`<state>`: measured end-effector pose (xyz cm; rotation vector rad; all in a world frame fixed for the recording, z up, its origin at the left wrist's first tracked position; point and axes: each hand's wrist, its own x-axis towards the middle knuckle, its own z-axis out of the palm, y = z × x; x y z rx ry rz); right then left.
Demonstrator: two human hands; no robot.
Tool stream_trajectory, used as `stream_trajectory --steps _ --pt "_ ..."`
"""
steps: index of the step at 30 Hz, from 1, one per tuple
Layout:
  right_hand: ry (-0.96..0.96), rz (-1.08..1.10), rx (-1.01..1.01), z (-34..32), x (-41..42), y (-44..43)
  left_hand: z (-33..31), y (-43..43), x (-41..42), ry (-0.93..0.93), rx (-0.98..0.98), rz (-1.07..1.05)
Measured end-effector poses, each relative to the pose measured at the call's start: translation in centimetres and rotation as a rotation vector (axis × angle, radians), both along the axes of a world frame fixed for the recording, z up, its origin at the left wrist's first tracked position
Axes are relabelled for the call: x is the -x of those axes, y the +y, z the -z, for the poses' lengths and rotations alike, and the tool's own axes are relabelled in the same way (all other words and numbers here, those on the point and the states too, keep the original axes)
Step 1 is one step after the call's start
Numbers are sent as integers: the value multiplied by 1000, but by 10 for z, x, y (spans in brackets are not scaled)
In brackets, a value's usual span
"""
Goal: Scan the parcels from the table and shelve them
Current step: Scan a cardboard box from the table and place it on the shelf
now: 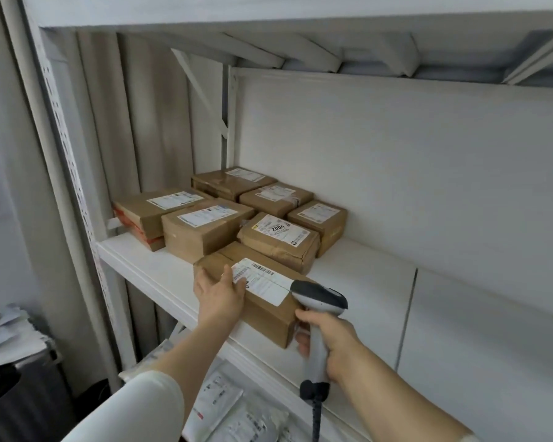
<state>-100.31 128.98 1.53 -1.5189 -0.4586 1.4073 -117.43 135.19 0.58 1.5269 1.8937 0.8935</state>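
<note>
On the front edge of the white shelf (364, 282), lays the left grip (219, 290) spread flat, fingers straight, on top of the front parcel (268, 311), fingertips touching the left end of its label (265, 280). Curls the right grip (331, 342) round the handle of the scanner (320, 298), its head just beside the parcel's near right corner and aimed across the label. Trails a dark cable (315, 416) down from the foot of the handle.

Looks stiff and boxy under brown paper and tape, and probably light enough for one grip. Seems likely to slide readily on the smooth shelf. Best taken by the two short sides, or pushed from the near face, keeping clear of the label so the barcode stays readable.

Counts seven brown parcels on this shelf: the one under the left grip at the front, plus six rear parcels (278, 240) packed close behind it, each with a white label facing up. Shows one scanner and one cable. Glimpses pale mailer bags (224, 400) on the shelf below, too overlapped and cropped to count.
</note>
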Motion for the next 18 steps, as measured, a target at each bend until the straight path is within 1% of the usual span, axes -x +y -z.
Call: stream_trajectory --steps 4,6,10,14,18 --pt "-17 -97 -21 -2 2 4 -2 8 1 4 0 -27" --pt "-19 -133 -43 -3 0 0 -4 8 3 37 13 -30" --pt "11 -105 -45 -7 -16 -28 -11 -13 -2 96 -42 -56" --pt "12 -45 -55 -17 -47 -87 -24 -53 -39 96 -80 -16" --pt "0 48 -120 -24 -95 -175 -31 -112 -105 101 -146 153"
